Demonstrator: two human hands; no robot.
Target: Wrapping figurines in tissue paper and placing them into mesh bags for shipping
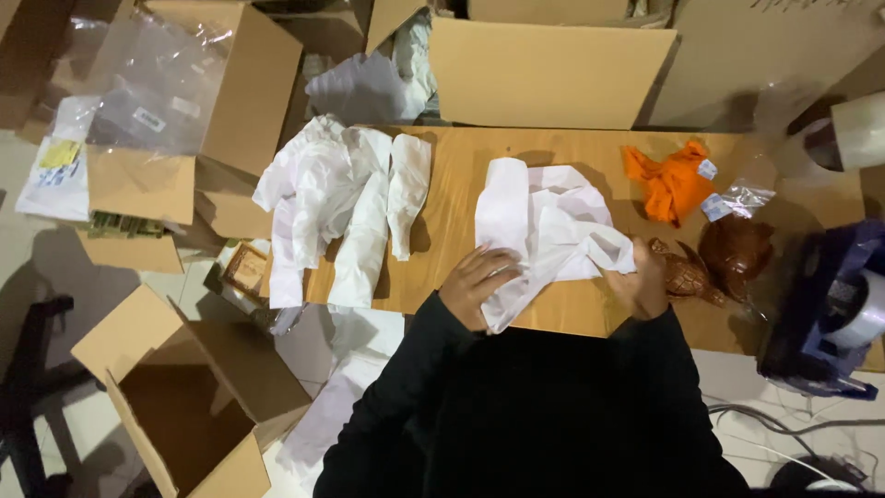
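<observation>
A crumpled sheet of white wrapping paper (544, 221) lies on the wooden table (452, 175) in front of me. My left hand (476, 284) rests flat on its lower left corner, fingers spread. My right hand (643, 281) pinches the paper's right edge. Just right of that hand lies a brown carved wooden turtle (687, 272), and beside it a second brown turtle in a clear bag (736, 249).
Several white paper-wrapped bundles (341, 203) lie at the table's left end. An orange cloth (673, 180) sits at the back right. A blue tape dispenser (830, 314) stands at the right edge. Open cardboard boxes (184, 397) and plastic bags (147, 83) surround the table.
</observation>
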